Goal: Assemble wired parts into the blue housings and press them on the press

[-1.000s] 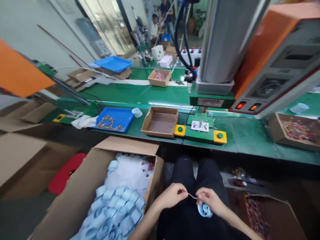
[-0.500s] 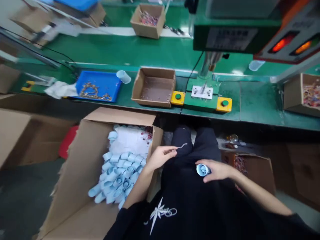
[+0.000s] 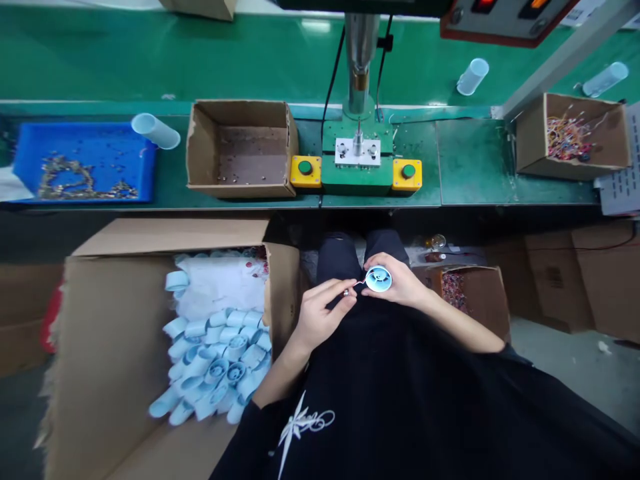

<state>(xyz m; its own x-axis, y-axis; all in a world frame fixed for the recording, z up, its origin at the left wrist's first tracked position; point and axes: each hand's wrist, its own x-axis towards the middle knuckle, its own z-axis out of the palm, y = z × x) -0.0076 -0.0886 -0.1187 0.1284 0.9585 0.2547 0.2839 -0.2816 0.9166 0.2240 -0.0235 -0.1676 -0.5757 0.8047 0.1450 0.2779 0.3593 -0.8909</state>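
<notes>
Your left grip (image 3: 325,312) seems closed on a thin wire (image 3: 361,282), with a small shiny bit showing between finger and thumb. Your right grip (image 3: 399,283) is wrapped around a blue cup (image 3: 379,279), its open end facing up, over your lap. The wire reaches the cup's rim; whether it joins anything inside is too small to tell. The step in hand looks like working the wire at the cup. The next move calls for a steady cup and a fine, light pinch, without tugging the wire.

To your left, a big carton (image 3: 113,347) holds many more cups (image 3: 235,350). Ahead, the green surface (image 3: 470,177) bears a press (image 3: 358,73) between two yellow buttons, a brown box (image 3: 245,190) and a blue tray (image 3: 113,141) of metal bits; at right, a box of wires (image 3: 555,165). Beyond lies floor and more cartons.
</notes>
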